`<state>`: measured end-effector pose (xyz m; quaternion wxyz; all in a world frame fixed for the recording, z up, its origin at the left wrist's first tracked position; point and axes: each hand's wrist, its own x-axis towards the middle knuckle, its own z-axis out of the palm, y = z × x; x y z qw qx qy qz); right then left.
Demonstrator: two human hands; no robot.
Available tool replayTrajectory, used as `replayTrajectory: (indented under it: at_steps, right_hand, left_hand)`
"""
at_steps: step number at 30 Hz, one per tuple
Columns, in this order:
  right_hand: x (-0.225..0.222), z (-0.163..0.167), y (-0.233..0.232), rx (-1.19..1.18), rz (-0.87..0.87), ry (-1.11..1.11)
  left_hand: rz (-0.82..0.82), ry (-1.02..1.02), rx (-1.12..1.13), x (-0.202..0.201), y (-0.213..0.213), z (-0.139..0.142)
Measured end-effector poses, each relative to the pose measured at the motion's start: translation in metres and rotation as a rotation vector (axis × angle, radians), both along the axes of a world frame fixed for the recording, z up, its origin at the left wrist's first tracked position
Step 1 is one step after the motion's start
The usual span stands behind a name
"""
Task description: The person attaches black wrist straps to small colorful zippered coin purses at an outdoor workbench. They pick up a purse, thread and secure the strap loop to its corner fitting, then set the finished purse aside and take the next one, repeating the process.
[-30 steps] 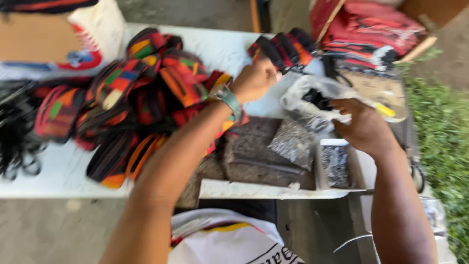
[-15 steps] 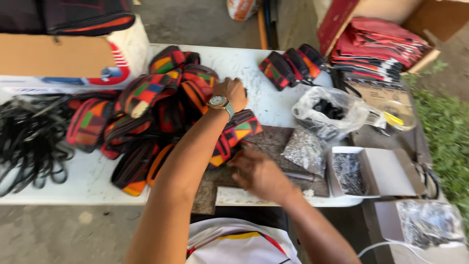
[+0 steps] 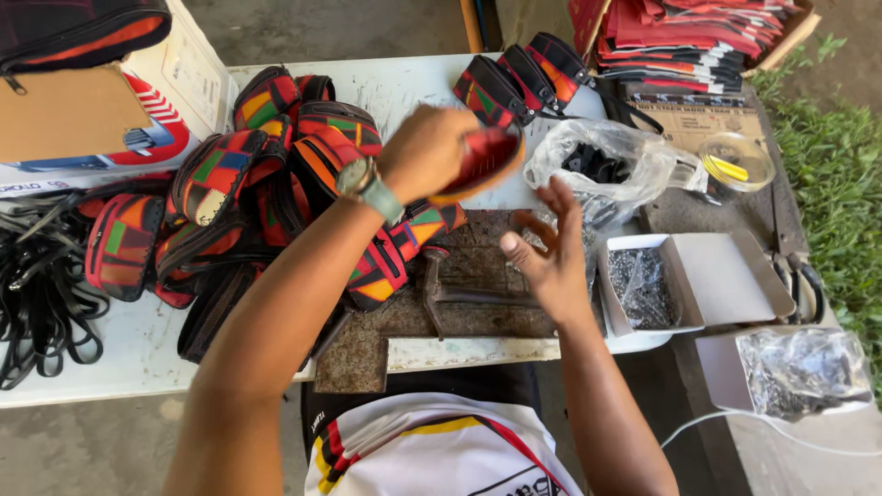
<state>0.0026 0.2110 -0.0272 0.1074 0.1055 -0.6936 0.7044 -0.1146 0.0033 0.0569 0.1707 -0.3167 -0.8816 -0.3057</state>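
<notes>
Left hand (image 3: 430, 152) is now being closed around a red pouch (image 3: 482, 161) lifted off the metal slab (image 3: 478, 285); right hand (image 3: 549, 253), fingers spread and empty, is being raised toward it.

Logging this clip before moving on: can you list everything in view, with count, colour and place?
Patchwork fabric pouches: a pile, red, orange, green, black; table left.
Red-lined pouch: one, in left hand.
Pouches with straps: about three, table top.
Black straps: bundle, far left.
Rusty metal plate: one, brown; table front edge.
Hammer: one, dark; on the plate.
Clear plastic bag: one, dark bits inside.
White cardboard box: one, open, dark small parts.
Red folded stack: in carton, top right.
Left hand: gripping pouch.
Right hand: open, above plate.
</notes>
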Motion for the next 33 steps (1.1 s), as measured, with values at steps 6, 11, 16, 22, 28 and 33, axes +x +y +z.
replayTrajectory:
  at_steps: [6,11,16,22,28,33]
  right_hand:
    - [0.002,-0.038,-0.014,-0.447,0.210,-0.040]
    - [0.033,-0.051,-0.050,-0.931,0.378,-0.453]
    - [0.067,-0.037,-0.088,-0.839,0.370,-0.611]
    - [0.066,-0.049,-0.082,-0.648,0.329,-0.541]
    - [0.054,-0.059,-0.049,-0.328,0.347,-0.634]
    - [0.026,-0.034,0.040,0.727,-0.258,0.141]
  left_hand:
    - [-0.176,0.001,-0.049,0.110,0.009,0.017]
    - [0.048,0.072,0.741,0.180,-0.015,-0.008]
    - [0.076,-0.120,1.254,0.196,0.002,-0.069]
    - [0.081,-0.098,1.087,0.173,-0.003,-0.086]
    - [0.091,-0.136,1.058,0.169,-0.011,-0.092]
    - [0.089,-0.100,1.031,0.180,-0.026,-0.097]
